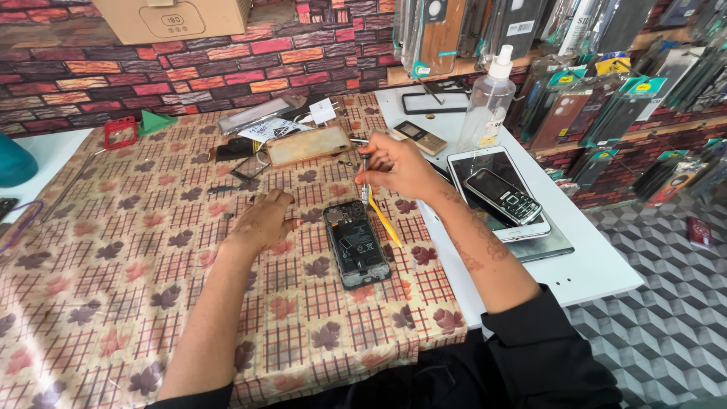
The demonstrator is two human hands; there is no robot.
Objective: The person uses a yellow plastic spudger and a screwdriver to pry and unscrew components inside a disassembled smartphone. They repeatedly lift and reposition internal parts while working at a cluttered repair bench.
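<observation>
An open phone (356, 242) lies in the middle of the desk (113, 250). The left hand (261, 221) rests beside it, fingers curled, holding nothing. The right hand (397, 167) pinches a screwdriver (365, 178) over the phone's far end.

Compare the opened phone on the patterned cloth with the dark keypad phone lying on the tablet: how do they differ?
The opened phone lies with its back off, its insides showing; the keypad phone is closed, its keys and small screen facing up. The opened phone rests on the leaf-patterned cloth between the left hand and right hand, which holds a thin tool over it; the keypad phone lies untouched on a white tablet. Both are dark and lie flat.
</observation>
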